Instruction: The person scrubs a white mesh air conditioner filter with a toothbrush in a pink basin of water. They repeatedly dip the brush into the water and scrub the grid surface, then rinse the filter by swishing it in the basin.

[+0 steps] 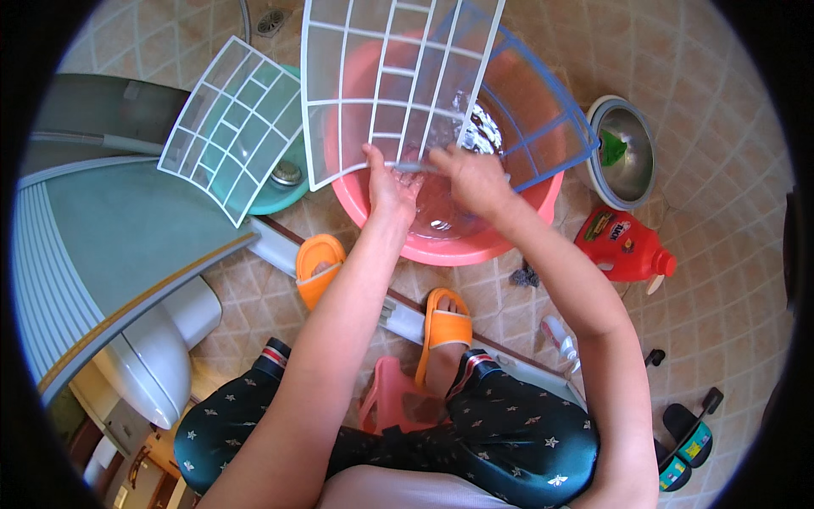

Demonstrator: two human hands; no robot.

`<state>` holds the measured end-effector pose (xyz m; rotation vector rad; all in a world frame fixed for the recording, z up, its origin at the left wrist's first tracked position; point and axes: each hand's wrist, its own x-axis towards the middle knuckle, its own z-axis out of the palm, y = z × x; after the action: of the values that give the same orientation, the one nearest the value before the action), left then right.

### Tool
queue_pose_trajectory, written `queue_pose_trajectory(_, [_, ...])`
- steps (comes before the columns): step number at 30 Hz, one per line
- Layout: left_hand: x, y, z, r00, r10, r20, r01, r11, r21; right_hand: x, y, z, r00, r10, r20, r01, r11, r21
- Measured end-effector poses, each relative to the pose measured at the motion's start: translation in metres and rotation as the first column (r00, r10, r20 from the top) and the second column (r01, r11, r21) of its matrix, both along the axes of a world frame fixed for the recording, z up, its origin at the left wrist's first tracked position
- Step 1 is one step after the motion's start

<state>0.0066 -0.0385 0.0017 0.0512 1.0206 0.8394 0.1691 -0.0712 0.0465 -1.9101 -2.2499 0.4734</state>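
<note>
My left hand (393, 194) holds a white-framed mesh air filter (359, 83) by its lower edge, thumb on the near face and fingers beneath. The filter stands tilted up over a pink plastic basin (445, 253) with water in it. Close by, my right hand (480, 181) is curled and blurred at the filter's lower right edge. A slim pale tool (416, 167) reaches left from its fingers; blur hides its exact kind. A blue-framed mesh filter (540, 133) leans in the basin behind, partly covered by the white one.
Left, another white mesh filter (235, 127) rests across a green basin (296, 202) with a shower head (286, 173). Right are a metal bowl (626, 172), a red detergent bottle (620, 248) and a spray bottle (559, 337). A door track (404, 321) crosses the tiled floor.
</note>
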Motion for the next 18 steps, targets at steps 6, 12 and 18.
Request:
queue_pose_trajectory(6, [0.009, 0.001, 0.015, 0.999, 0.020, -0.025, -0.023, 0.993, -0.116, 0.009, 0.009, 0.008, 0.977, -0.214, -0.003, 0.214, 0.977, 0.015])
queue_pose_trajectory(12, [0.001, 0.004, 0.008, 1.000, 0.011, 0.017, -0.010, 0.999, -0.038, 0.015, 0.028, 0.021, 0.965, -0.240, -0.109, 0.253, 0.959, 0.127])
queue_pose_trajectory(18, [0.007, 0.002, 0.011, 0.999, 0.053, -0.004, -0.053, 0.997, -0.063, -0.007, -0.008, 0.002, 0.999, 0.006, 0.034, -0.006, 1.000, -0.019])
